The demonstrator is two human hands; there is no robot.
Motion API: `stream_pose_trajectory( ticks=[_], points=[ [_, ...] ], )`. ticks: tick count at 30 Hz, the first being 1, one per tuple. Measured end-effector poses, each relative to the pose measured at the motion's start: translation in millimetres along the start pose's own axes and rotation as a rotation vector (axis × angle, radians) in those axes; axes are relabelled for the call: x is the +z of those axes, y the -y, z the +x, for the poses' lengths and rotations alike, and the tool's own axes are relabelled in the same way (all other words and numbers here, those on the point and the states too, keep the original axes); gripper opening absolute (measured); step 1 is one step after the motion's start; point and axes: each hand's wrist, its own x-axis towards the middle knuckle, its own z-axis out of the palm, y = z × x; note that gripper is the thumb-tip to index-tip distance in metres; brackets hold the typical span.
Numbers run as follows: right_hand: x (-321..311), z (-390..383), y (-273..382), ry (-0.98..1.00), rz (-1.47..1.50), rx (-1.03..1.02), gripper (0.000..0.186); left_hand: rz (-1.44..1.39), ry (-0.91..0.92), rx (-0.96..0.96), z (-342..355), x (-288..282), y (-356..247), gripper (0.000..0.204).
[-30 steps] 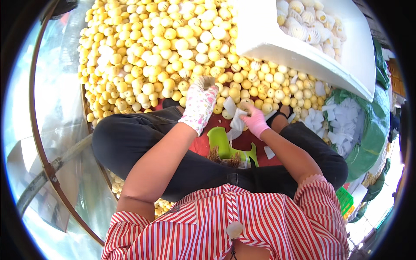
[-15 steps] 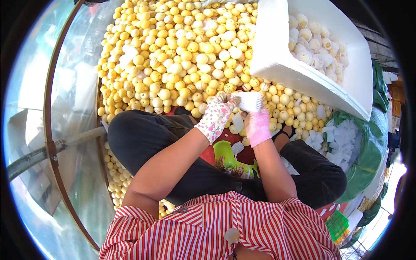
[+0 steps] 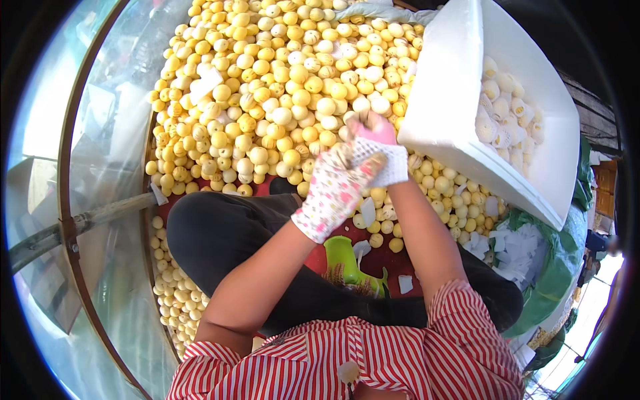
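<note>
My left hand (image 3: 333, 190), in a white glove with a pink floral print, pinches the edge of a white foam net sleeve (image 3: 392, 162). The sleeve sits around my right hand's wrist and lower palm. My right hand (image 3: 375, 128), in a pink glove, pokes out beyond the sleeve over the near edge of a heap of round yellow fruit (image 3: 267, 93). Its fingers are curled together, and whatever they hold is hidden. Both hands meet in front of my crossed legs.
A white foam box (image 3: 443, 87) at the right holds several netted fruits (image 3: 510, 120). A lime-green plastic piece (image 3: 341, 257) lies between my legs. White foam scraps (image 3: 517, 250) rest on green sheeting at the right. A metal pole (image 3: 100, 219) and plastic sheeting stand at the left.
My right hand has pushed through the foam net sleeve and moved up toward the fruit heap. My left hand has shifted down the sleeve toward the right wrist. The view has turned slightly.
</note>
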Motion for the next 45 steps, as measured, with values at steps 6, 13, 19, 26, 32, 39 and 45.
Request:
stream_pose_trajectory(
  ticks=[6,13,19,26,32,39,45],
  points=[
    [-18,134,-21,-0.336,-1.271,-0.304,0.060,-0.193,-0.130,-0.275,19,15,22,0.021],
    [-27,128,-14,-0.140,-1.367,-0.260,0.052,-0.199,-0.262,-0.328,35,8,40,0.030],
    [-41,69,-63,-0.431,-0.660,-0.234,0.045,0.070,-0.334,-0.279,37,2,52,0.040],
    [-1,-59,-19,-0.169,0.172,-0.084,0.045,0.776,-0.063,0.127,21,-1,45,0.074],
    [-3,-114,-26,-0.067,0.089,-0.186,0.059,0.694,0.152,0.180,11,-1,33,0.063],
    [-33,-121,-47,0.560,1.301,0.107,0.057,-0.149,0.530,-0.124,7,-1,4,0.048],
    [-29,-129,-45,0.045,0.909,-0.071,0.025,0.141,0.520,-0.110,13,-7,-2,0.058]
  ],
)
